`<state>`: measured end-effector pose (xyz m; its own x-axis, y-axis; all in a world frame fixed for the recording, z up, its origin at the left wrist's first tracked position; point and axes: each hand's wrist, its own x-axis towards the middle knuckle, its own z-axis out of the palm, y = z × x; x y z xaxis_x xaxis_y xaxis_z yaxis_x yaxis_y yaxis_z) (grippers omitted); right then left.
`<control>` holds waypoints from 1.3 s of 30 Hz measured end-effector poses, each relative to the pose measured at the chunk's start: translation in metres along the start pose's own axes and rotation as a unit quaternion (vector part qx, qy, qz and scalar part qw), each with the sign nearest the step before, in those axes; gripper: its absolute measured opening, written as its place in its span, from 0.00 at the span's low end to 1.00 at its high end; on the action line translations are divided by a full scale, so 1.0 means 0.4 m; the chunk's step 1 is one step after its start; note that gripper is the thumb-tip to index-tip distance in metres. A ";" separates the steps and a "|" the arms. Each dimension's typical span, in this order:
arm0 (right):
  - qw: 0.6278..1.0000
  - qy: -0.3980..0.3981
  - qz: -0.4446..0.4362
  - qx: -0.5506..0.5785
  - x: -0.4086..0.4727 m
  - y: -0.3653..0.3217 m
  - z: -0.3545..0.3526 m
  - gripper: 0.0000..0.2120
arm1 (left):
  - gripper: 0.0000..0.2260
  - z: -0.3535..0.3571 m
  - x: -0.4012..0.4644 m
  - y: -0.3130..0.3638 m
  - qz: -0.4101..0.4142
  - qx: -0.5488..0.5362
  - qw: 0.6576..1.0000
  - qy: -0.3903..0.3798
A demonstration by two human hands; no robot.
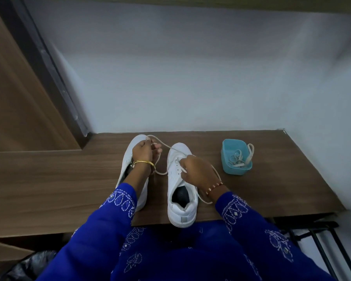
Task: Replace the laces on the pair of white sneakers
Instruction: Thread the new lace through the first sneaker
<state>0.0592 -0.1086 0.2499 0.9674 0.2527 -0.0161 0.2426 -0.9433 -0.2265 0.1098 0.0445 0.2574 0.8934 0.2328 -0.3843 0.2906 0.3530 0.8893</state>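
Two white sneakers stand side by side on the wooden table (49, 175), toes pointing away from me. My left hand (145, 151) is raised over the left sneaker (130, 157) and pinches a white lace (164, 146) that runs across to the right sneaker (178, 191). A loop of the same lace hangs down beside my left wrist. My right hand (197, 171) rests on the right sneaker's eyelet area, with its fingers curled around the lace there. The other end of the lace trails past my right wrist onto the table.
A small blue tub (227, 159) with several white laces in it sits to the right of the shoes. A grey wall rises right behind the table. A brown panel stands at the left, and a black metal frame (328, 250) is under the table's right corner.
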 end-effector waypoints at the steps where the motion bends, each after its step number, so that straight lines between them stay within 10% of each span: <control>1: 1.000 0.017 0.012 0.018 0.002 0.003 0.001 0.08 | 0.12 0.000 -0.001 0.002 -0.015 -0.013 1.000 0.001; 9: 0.876 0.157 0.270 0.369 0.004 0.189 -0.050 0.10 | 0.14 -0.010 -0.009 0.014 -0.046 -0.055 0.997 0.003; 16: 0.922 0.182 0.300 0.161 0.010 0.214 -0.028 0.11 | 0.10 -0.001 -0.010 0.027 0.006 0.013 1.000 -0.012; 23: 0.913 0.048 0.128 0.385 0.087 -0.005 -0.092 0.10 | 0.14 0.026 -0.039 0.043 0.040 0.024 0.990 -0.133; 29: 0.950 -0.047 0.059 0.303 0.123 -0.010 -0.102 0.05 | 0.15 0.012 -0.031 0.071 0.075 0.046 0.982 -0.166; 39: 0.967 0.095 0.184 0.147 0.121 0.123 -0.119 0.13 | 0.14 -0.015 0.022 0.111 0.110 -0.082 0.987 -0.081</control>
<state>0.1212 -0.1529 0.2843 0.9868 -0.1600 0.0251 -0.1253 -0.8523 -0.5078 0.1285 0.0676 0.2919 0.9755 0.1773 -0.1303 0.0359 0.4558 0.8894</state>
